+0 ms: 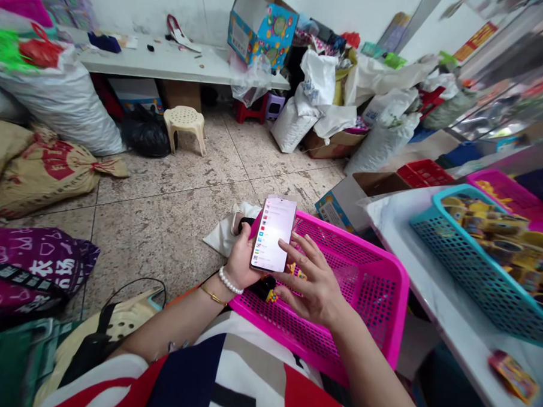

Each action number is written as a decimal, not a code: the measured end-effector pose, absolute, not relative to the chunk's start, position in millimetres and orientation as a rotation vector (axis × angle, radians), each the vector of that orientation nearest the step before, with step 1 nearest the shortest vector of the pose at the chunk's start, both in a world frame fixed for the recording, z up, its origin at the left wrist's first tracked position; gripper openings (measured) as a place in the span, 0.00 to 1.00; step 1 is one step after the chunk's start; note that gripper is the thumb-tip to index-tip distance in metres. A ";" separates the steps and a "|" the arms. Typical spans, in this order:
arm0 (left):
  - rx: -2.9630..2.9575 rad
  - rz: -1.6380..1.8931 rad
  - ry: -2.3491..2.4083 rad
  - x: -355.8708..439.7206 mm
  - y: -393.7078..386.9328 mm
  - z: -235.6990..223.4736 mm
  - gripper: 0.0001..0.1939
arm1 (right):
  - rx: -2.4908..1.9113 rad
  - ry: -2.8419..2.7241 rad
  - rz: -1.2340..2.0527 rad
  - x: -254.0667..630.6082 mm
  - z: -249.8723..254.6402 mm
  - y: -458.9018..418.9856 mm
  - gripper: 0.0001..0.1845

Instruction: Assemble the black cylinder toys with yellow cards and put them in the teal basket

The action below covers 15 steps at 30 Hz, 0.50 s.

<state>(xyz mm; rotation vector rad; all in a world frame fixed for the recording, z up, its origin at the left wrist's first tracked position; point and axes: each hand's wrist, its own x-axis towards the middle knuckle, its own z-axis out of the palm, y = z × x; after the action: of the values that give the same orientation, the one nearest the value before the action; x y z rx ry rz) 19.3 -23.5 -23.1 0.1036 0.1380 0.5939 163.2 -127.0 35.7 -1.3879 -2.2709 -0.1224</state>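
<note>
My left hand (pixel 243 254) is closed around a smartphone (pixel 274 230), which is held upright with its lit screen facing me. A list with small coloured icons fills the screen. Over the phone's lower right side is my right hand (pixel 311 277), its fingers spread and holding nothing. One fingertip is at the screen's right edge; I cannot tell whether it touches. Below both hands lies a pink plastic basket (pixel 375 304) with a perforated floor. A few small yellow and black items (pixel 268 289) show inside it, partly hidden by my hands.
To the right, a white table (pixel 464 314) bears a turquoise basket (pixel 485 258) of yellow items and a small orange packet (pixel 513 376). A beige stool (pixel 185 125) stands ahead on the floor. Stuffed sacks (pixel 52 170) line the left, with more white sacks (pixel 297 120) ahead.
</note>
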 end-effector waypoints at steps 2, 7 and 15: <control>0.131 0.586 0.116 19.4 -24.3 -22.7 0.37 | -1.400 -2.192 -0.166 166.0 34.8 -125.9 0.13; 0.188 0.521 0.121 18.9 -26.4 -24.8 0.37 | -1.443 -1.908 -0.204 172.3 39.8 -125.7 0.23; 0.308 0.459 0.104 14.4 -30.4 -16.5 0.38 | -1.625 -1.414 0.232 173.9 23.3 -122.9 0.28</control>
<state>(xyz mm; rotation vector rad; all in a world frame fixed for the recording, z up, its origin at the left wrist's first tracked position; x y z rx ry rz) 14.4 -30.4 -16.5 0.3075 0.1044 0.4591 173.9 -122.9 23.3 -1.6252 -1.4144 0.2322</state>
